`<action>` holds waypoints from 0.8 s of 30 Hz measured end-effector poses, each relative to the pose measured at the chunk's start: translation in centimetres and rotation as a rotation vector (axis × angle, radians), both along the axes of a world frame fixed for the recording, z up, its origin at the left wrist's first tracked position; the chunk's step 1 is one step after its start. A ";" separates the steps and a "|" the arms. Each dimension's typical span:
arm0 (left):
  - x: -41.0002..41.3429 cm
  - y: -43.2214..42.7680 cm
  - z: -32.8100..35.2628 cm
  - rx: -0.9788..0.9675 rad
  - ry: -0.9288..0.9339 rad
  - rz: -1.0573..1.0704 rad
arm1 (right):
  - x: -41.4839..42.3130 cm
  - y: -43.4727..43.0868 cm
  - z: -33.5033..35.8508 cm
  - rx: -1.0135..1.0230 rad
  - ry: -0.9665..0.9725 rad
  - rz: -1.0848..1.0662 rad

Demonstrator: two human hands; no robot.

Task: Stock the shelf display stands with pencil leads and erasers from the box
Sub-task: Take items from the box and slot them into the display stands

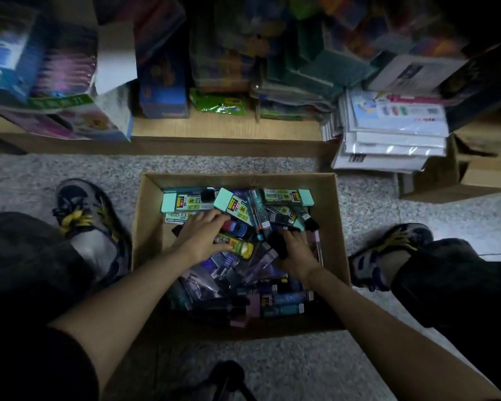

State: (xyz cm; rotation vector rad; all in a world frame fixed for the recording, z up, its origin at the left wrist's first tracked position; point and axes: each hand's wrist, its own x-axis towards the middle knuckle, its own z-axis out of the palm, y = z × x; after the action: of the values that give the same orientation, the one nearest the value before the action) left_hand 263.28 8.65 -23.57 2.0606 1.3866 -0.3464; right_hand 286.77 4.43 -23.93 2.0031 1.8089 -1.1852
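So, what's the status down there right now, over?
Left hand spread on the packs in the cardboard box. Right hand dug in among them, grip unclear. No pack lifted yet. Box top open, nothing in the way.

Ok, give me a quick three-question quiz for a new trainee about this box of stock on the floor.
1. True or false: the left hand and the right hand are both down in the box.
2. Where does the box stand? A) on a shelf; B) on the floor between the person's shoes; C) on a chair.
3. Fill in: the mint-green erasers lie along the ___ wall of the box, near or far from the person.

Key: 1 true; 2 B; 3 far.
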 end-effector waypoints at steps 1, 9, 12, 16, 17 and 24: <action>0.2 0.4 -0.1 -0.003 0.021 -0.006 | 0.0 0.2 0.1 0.001 0.028 -0.036; -0.2 -1.1 -0.4 -0.081 -0.020 0.026 | -2.6 1.0 0.4 -0.129 0.217 -0.342; 0.0 -2.4 -0.8 -0.003 -0.062 0.110 | -3.5 0.8 0.4 -0.111 0.407 -0.590; 0.9 -3.0 -0.4 -0.123 -0.213 0.422 | -4.0 0.5 0.9 -0.144 0.692 -0.968; 1.2 -3.2 -0.3 -0.185 -0.263 0.495 | -4.2 0.3 0.8 -0.166 0.734 -1.028; 3.1 -4.0 -0.2 -0.409 -0.457 0.788 | -6.2 -1.2 0.3 -0.200 0.747 -1.159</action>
State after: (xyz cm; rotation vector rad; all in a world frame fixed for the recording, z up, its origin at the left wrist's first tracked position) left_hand 266.37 4.60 -23.72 1.0577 1.5405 0.1643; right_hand 280.55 3.27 -23.64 2.7148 0.4046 -2.5178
